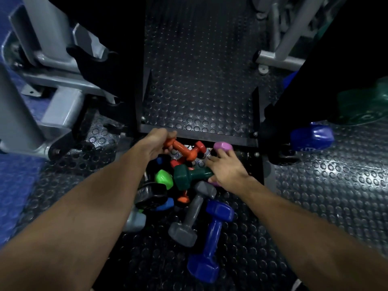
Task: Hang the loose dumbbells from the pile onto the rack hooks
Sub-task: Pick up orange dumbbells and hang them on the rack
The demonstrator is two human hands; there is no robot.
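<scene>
Many dumbbells lie heaped on the studded floor [315,185] before the rack base [199,136]. Left hand [154,143] curls its grip round the orange dumbbell [181,150], long axis running rightward; right hand [227,168] clasps the pink dumbbell [223,147], equally near.

I can read nothing here (the raised marks on the glossy blue dumbbell head [312,138] are blurred).

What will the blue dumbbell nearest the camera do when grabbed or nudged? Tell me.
The blue dumbbell looks rigid and probably heavy for its size. Its faceted heads suggest it won't roll far. The glossy coating may be somewhat slick, so its narrow handle seems the safest grip.
</scene>
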